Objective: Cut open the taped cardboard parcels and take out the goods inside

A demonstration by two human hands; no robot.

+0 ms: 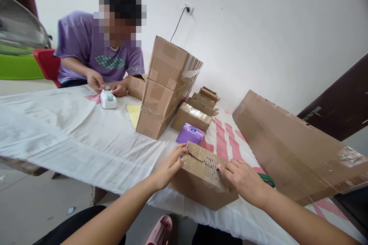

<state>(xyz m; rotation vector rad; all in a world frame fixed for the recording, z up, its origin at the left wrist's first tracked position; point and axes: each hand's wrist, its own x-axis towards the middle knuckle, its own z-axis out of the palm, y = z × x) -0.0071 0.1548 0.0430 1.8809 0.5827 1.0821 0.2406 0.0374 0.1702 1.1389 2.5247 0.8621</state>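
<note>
Near the front edge of the table sits a cardboard box (205,183), its taped top worn, with a row of small slits or tears. At the box's left end, my left hand (169,166) grips the top edge, fingers over the far side and thumb nearer me. My right hand (244,180) is closed at the top's right end, fingertips bent onto the cardboard by the torn seam. What lies under those fingertips is hidden. Just beyond the box is a purple packet (190,134). Something with a green handle (267,180) shows partly behind my right wrist.
Stacked cardboard boxes (165,88) stand mid-table, with smaller open boxes (195,115) in a row behind. A large cardboard panel (293,145) stands on the right. Across the table, a person in a purple shirt (100,49) handles a white object (108,100). A cloth (71,130) covers the table.
</note>
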